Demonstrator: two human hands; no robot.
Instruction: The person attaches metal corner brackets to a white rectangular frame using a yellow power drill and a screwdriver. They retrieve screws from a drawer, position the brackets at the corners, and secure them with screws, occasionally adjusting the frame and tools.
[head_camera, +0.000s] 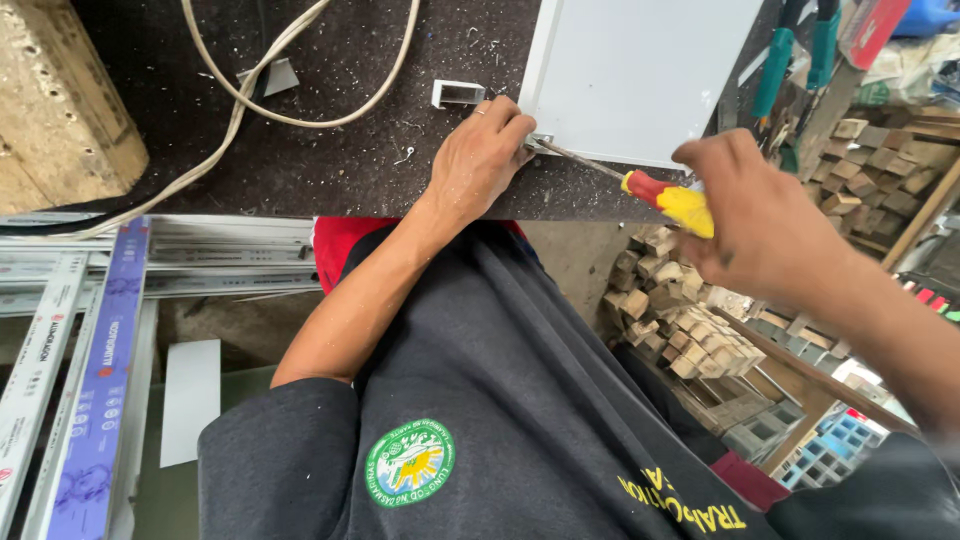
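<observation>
Gripping a red-and-yellow screwdriver (640, 185), the right hand (765, 215) is driving its tip at the white panel (640, 75) corner; left hand (480, 160) is apparently pinching there.

Screwdriver (640, 186) tip hidden, perhaps under the left hand (480, 160); white panel (640, 70) cut off at top edge.

Workshop: wood offcuts (690, 330), clamps (775, 70)

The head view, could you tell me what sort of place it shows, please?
Probably a workshop: a dark workbench strewn with shavings, long profile strips stacked beside it, and a heap of wood offcuts below.
</observation>
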